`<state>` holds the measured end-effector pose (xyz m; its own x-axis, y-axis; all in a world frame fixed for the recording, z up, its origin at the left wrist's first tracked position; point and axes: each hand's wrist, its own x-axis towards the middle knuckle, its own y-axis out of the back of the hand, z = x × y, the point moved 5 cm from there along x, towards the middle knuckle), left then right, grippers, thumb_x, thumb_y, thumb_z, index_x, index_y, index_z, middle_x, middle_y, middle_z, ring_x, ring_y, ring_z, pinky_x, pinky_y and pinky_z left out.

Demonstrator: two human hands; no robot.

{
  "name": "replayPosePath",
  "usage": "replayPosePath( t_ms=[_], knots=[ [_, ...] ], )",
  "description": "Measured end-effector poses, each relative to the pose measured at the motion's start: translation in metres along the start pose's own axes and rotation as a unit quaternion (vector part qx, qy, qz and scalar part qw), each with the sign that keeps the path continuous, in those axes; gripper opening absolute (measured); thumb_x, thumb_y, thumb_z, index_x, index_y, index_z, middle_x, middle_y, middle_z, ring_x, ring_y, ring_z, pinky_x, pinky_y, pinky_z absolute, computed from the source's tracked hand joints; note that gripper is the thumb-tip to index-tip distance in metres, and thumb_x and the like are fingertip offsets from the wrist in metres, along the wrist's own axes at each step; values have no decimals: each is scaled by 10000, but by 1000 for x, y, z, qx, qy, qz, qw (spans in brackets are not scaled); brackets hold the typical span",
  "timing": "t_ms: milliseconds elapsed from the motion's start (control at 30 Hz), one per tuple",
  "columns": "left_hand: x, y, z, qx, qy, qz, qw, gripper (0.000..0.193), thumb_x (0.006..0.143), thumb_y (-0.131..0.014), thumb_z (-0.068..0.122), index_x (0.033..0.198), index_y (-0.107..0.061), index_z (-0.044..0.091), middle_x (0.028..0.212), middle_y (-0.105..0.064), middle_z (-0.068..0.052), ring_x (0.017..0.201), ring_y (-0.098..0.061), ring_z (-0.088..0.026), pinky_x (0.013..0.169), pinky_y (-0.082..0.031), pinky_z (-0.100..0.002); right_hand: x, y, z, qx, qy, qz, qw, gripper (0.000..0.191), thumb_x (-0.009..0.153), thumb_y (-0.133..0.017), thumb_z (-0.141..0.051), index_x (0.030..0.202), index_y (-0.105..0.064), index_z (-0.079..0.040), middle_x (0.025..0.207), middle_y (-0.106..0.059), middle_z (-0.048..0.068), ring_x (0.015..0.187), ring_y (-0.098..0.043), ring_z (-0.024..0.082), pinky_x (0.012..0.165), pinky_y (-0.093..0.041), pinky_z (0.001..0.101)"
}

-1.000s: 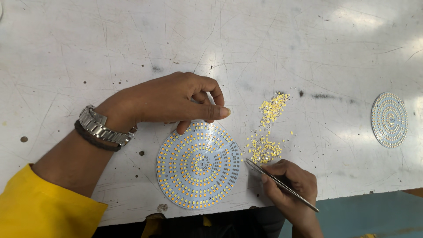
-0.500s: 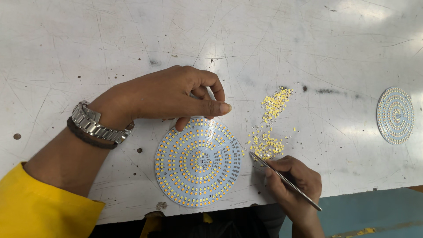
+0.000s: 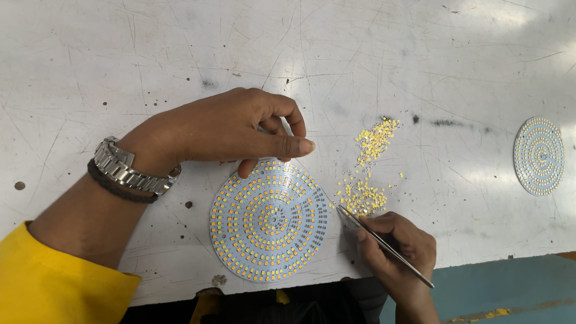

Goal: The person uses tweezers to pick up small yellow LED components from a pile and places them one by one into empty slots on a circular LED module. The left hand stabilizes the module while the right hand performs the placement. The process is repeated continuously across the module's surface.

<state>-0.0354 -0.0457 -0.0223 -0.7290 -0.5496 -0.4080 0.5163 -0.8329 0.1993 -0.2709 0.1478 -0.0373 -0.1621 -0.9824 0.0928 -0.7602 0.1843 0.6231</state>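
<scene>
A round white circuit board (image 3: 270, 221) dotted with rings of small yellow chips lies near the table's front edge. My left hand (image 3: 231, 129) rests curled above it, fingertips touching the board's upper rim; a metal watch is on that wrist. My right hand (image 3: 399, 249) grips thin metal tweezers (image 3: 384, 244), whose tip sits just right of the board, at the lower edge of a loose pile of small yellow chips (image 3: 366, 174). Whether a chip is in the tip I cannot tell.
A scratched white table (image 3: 150, 60) carries everything. A second, smaller round board (image 3: 539, 156) lies at the far right. The table's front edge runs along the bottom, with a blue-green floor (image 3: 510, 288) below right.
My view shifted slightly. The right hand and tweezers have hardly moved, with the tip still between the chip pile and the board. The left hand has stayed on the board's rim.
</scene>
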Motion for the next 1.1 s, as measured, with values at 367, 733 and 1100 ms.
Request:
replayPosePath(
  t_ms=[367,733,1100],
  knots=[
    [1,0,0,14,-6,5,1000,547,780,-706,561,1074,-727,100,765,-804,-109,375,-611,-128,402,-506,-280,-1,-2,1,-7,-2,-23,1000,141,818,-778,-40,930,-727,28,761,-742,71,612,-641,67,558,-477,198],
    [1,-12,4,54,-74,-11,996,631,748,-659,629,1039,-673,69,743,-804,-100,423,-685,-146,414,-543,-274,12,-16,-17,12,117,-161,980,183,714,-839,-102,819,-717,-17,668,-695,66,528,-657,130,488,-465,247],
    [3,-14,2,31,-80,-17,996,592,752,-668,628,967,-690,78,706,-780,-84,388,-660,-143,371,-510,-260,8,-31,-32,0,160,-197,967,182,726,-832,-131,827,-709,-42,630,-654,51,524,-641,156,490,-445,280]
  ],
)
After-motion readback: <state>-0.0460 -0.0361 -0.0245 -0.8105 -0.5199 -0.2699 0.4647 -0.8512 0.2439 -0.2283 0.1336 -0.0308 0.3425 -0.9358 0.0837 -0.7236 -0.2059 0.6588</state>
